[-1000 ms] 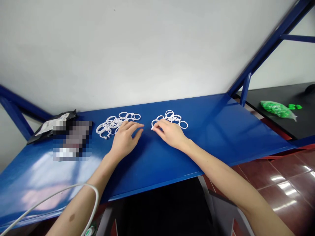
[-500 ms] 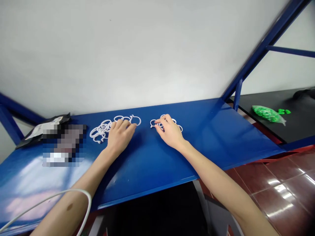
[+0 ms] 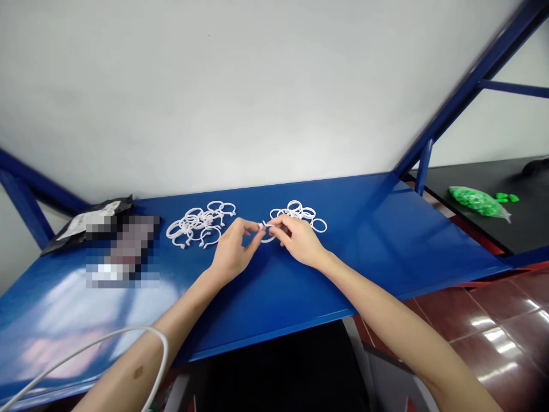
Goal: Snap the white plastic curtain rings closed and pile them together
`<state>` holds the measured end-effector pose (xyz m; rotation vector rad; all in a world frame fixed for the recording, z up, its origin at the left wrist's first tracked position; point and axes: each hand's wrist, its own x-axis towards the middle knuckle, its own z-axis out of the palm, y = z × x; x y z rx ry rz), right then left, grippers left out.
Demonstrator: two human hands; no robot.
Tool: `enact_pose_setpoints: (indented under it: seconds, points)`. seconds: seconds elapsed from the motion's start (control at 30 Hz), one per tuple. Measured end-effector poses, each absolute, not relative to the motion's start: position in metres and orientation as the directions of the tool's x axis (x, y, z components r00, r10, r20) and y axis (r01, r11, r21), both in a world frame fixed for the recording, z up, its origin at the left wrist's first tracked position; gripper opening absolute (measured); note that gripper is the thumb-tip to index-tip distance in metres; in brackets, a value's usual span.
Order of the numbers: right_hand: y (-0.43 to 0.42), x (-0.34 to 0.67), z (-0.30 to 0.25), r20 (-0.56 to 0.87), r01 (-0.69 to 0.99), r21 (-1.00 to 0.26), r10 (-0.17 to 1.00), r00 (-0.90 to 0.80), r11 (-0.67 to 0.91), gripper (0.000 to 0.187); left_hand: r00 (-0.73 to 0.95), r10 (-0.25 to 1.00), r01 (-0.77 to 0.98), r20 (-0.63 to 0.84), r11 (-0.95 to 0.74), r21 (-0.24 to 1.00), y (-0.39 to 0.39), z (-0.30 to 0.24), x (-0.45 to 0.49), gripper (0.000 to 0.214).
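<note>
Between both hands, low over the table, is a white plastic curtain ring (image 3: pixel 269 240) with knobbed ends. My left hand (image 3: pixel 234 249) pinches one end of it between thumb and fingers. My right hand (image 3: pixel 301 239) grips the other end, so the two fingertips almost meet at the ring's gap. To the left lies a loose pile of open white rings (image 3: pixel 194 222), their small ball ends showing. Just behind my right hand sits a second group of white rings (image 3: pixel 307 213), which look closed; part of it is hidden by the hand.
The blue table (image 3: pixel 283 297) stands against a white wall. A black plastic package (image 3: pixel 86 226) and a blurred-out object (image 3: pixel 128 246) lie at left. A white cable (image 3: pixel 124 330) crosses my left forearm. On a black surface at right is a bag of green pieces (image 3: pixel 478 200).
My left hand has moved right from the left pile with a ring. My right hand has come off the right group and taken hold of the same ring.
</note>
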<state>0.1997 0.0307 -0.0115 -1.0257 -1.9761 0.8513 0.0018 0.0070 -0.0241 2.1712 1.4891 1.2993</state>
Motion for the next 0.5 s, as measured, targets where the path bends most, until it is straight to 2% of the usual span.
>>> enact_pose_setpoints:
  seconds: [0.1, 0.23, 0.33, 0.5]
  points:
    - [0.0284, 0.1981, -0.0121, 0.292, 0.383, -0.796, 0.852, -0.435, 0.469, 0.013, -0.012, 0.893, 0.578, 0.45, -0.36, 0.732, 0.0041, -0.0219, 0.0052, 0.022]
    - [0.0273, 0.1977, -0.0125, 0.317, 0.361, -0.8, 0.849, -0.422, 0.478, 0.018, 0.009, 0.936, 0.404, 0.352, -0.325, 0.855, 0.0045, -0.0199, 0.0068, 0.025]
    - [0.0268, 0.1978, -0.0133, 0.319, 0.349, -0.805, 0.845, -0.429, 0.481, 0.021, 0.026, 0.955, 0.302, 0.296, -0.29, 0.908, 0.0067, -0.0218, 0.0055, 0.026]
    - [0.0248, 0.1974, -0.0138, 0.317, 0.364, -0.782, 0.826, -0.466, 0.505, 0.019, 0.016, 0.964, 0.232, 0.264, -0.26, 0.937, 0.0093, -0.0272, 0.0023, 0.029]
